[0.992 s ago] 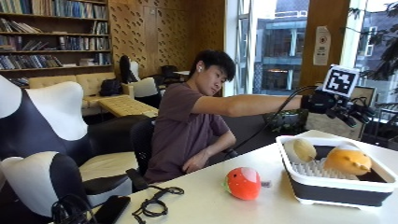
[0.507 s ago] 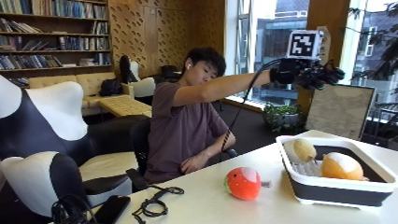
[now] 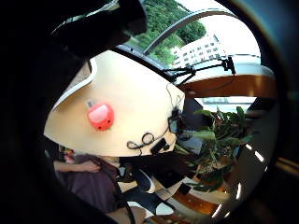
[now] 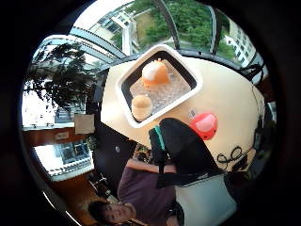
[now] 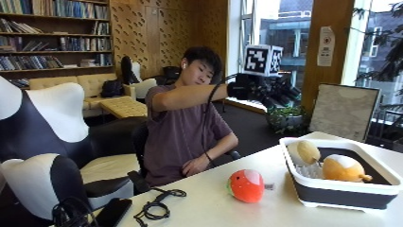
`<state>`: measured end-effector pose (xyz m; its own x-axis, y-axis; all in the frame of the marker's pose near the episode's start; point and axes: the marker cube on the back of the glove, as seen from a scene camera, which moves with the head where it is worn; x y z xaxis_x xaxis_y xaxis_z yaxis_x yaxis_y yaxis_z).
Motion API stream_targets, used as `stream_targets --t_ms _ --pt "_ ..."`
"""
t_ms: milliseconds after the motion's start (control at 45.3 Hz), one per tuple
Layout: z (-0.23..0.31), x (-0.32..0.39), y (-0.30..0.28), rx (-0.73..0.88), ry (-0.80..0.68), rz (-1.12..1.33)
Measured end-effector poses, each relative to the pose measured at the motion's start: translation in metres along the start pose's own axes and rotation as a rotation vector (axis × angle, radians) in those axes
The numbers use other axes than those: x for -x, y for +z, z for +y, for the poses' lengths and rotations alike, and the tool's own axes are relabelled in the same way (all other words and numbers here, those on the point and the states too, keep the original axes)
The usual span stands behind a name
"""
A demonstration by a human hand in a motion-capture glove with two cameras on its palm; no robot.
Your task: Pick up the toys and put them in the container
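Red toy point(image 5: 246, 185) on table point(image 5: 207, 208) beside container point(image 5: 340, 191); raised grip point(image 5: 267, 90), state unclear.

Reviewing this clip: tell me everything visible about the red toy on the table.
The red toy is a rounded, soft-looking plush, red-orange with a paler pinkish patch on top and a small grey tag at its side. It sits on the pale table, outside and beside the container, apart from it. Nothing touches it except the table; the gloved right hand is raised high above the table, away from it.
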<state>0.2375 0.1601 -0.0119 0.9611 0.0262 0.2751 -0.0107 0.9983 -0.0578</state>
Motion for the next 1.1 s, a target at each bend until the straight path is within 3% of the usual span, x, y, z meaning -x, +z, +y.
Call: stream_targets --t_ms 287,485,794,1103 --pt "0.003 -0.035 0.178 0.175 0.044 0.058" --pt "0.017 -0.024 0.289 0.351 -0.063 -0.114" --pt "0.013 -0.018 0.298 -0.017 -0.116 -0.189" --pt "0.008 -0.008 0.235 0.125 -0.159 -0.253"
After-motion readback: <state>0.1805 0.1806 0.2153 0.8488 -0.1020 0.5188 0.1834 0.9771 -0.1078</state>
